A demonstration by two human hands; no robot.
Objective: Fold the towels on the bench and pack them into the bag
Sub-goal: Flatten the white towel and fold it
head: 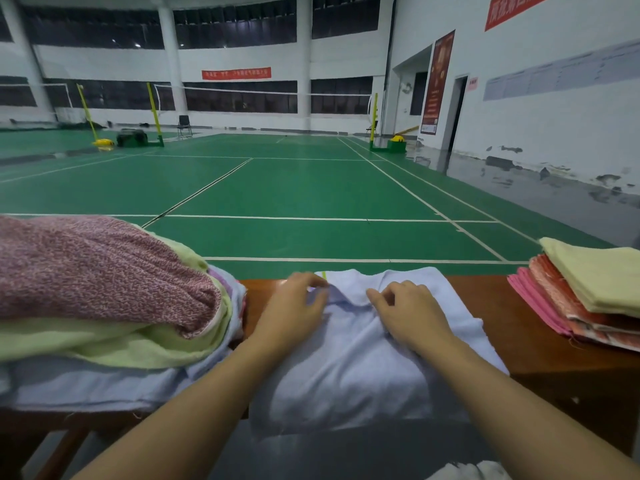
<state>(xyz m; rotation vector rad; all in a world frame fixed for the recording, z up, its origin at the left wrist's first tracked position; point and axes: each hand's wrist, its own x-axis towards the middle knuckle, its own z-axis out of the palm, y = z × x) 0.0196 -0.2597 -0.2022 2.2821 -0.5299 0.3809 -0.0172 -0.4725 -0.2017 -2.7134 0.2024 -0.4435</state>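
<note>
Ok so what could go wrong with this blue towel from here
The blue towel hangs over the bench's near edge, so it may slide off if the left hand and right hand loosen their grip. The bunched middle may fold in creased. The loose heap on the left leans close and could spill onto it.

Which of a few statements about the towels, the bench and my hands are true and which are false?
1. Both hands, left and right, pinch the pale blue towel. True.
2. The folded stack lies on the left of the bench. False: it lies on the right.
3. A pink knitted towel tops the unfolded heap. True.
4. The top towel of the folded stack is blue. False: it is pale yellow.
5. A bag stands on the bench. False: none is in view.
</note>
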